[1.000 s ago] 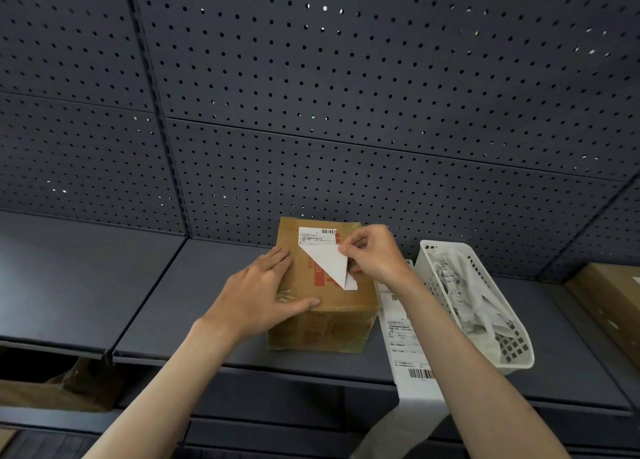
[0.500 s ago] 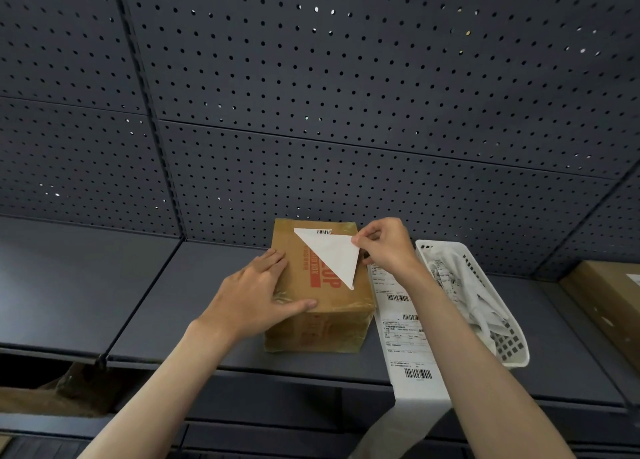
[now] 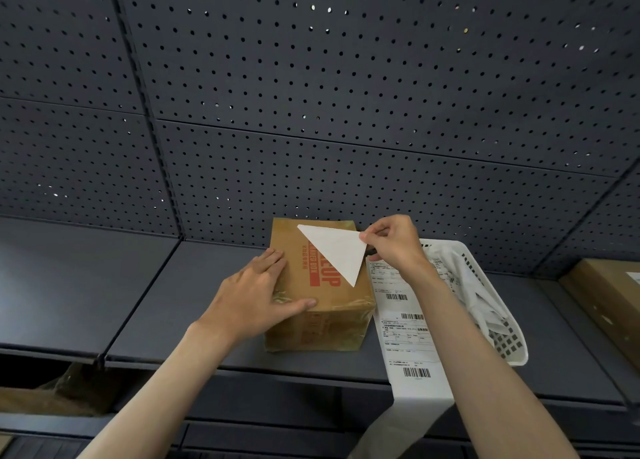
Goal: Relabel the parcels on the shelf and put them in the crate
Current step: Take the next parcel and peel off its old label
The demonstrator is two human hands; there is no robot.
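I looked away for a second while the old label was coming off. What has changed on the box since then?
The right hand, pinching the label, has peeled it further toward the box's far right corner; its printed face no longer shows. The left hand still rests flat on the cardboard box, which has not shifted on the shelf.

Matt cardboard parcel (image 3: pixel 322 306), white paper label (image 3: pixel 337 250), perforated metal backboard (image 3: pixel 346 77), plastic basket (image 3: pixel 498 320)

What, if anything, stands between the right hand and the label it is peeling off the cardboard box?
Nothing visible. The right hand already pinches the corner of the white label, folded into a triangle above the brown cardboard box. The left hand rests flat on the box's left side, clear of the label.
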